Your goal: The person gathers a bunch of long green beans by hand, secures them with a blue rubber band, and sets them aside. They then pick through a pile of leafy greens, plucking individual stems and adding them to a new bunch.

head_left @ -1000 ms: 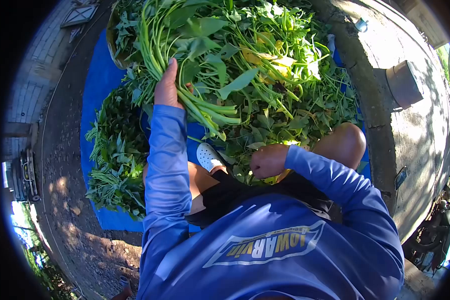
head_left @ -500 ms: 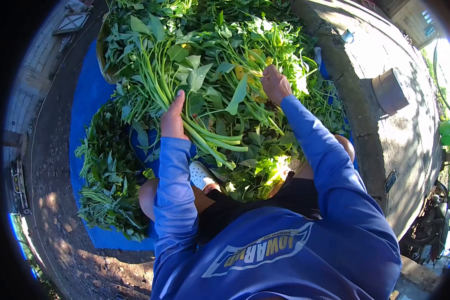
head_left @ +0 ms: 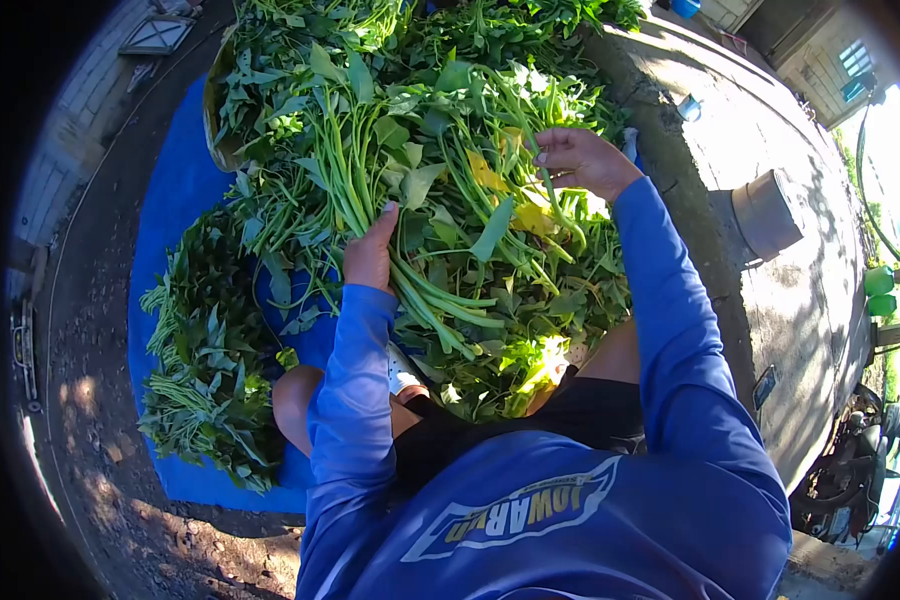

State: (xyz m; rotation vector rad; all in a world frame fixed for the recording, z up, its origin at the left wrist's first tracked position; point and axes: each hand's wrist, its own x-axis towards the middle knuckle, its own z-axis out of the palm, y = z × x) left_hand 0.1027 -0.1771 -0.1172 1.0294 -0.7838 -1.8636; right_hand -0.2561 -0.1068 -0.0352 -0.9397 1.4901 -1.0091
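My left hand [head_left: 370, 252] is wrapped round a bunch of long green stems [head_left: 425, 300], with the cut ends toward me and the leaves pointing away. To the right, my right hand [head_left: 575, 160] pinches a single green stem [head_left: 532, 130] between thumb and fingers. Below and left of that hand lie yellow leaves [head_left: 488, 172] among the greens. Both hands are over a large heap of leafy stems [head_left: 470, 100].
A blue tarp [head_left: 185, 170] lies under the heap. More leafy bundles [head_left: 205, 340] lie on its left side. At the right is a concrete ledge [head_left: 710, 150] with a grey cylindrical container [head_left: 767, 215]. My bent knees flank the near greens.
My right hand has shifted right and its fingers are less tightly curled, now on a green stem. My left hand, still round the bunch, appears slightly further right and lower.
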